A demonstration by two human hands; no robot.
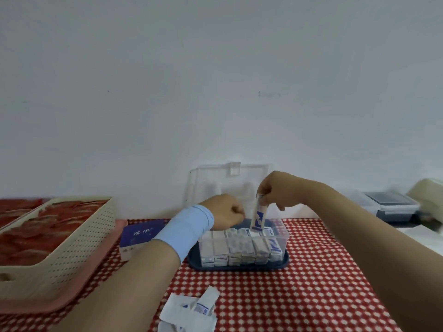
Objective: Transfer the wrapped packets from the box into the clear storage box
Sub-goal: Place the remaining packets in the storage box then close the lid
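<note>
One packet (pixel 258 218) is up in the air right now, pinched at its top end between the thumb and fingers of the right hand (pixel 275 190). It hangs pretty much upright, with its lower end dipping into the back of the clear storage box (pixel 282 234). That box sits in the middle of the red-and-white tablecloth (pixel 323 283) on a navy base (pixel 239 266), and its see-through lid (pixel 208 183) stands open behind it against the wall. Inside there's already a tight row of wrapped packets (pixel 239 248) stood on edge, filling most of the front. The left hand (pixel 224 213) has a light blue wristband (pixel 189 226) and sits at the back left corner of the box with its fingers curled in. Honestly can't tell if it's holding anything or just balled up. Just left of the storage box, partly behind that forearm, is the dark blue box (pixel 141 236) with white lettering on top. A small heap of loose packets (pixel 191 310) lies on the cloth at the near edge, well apart from the storage box. Far left there's a beige perforated basket (pixel 60 248) sitting in a pink tray (pixel 72 300). Off to the right is a blurry container with a dark lid (pixel 393 204).
</note>
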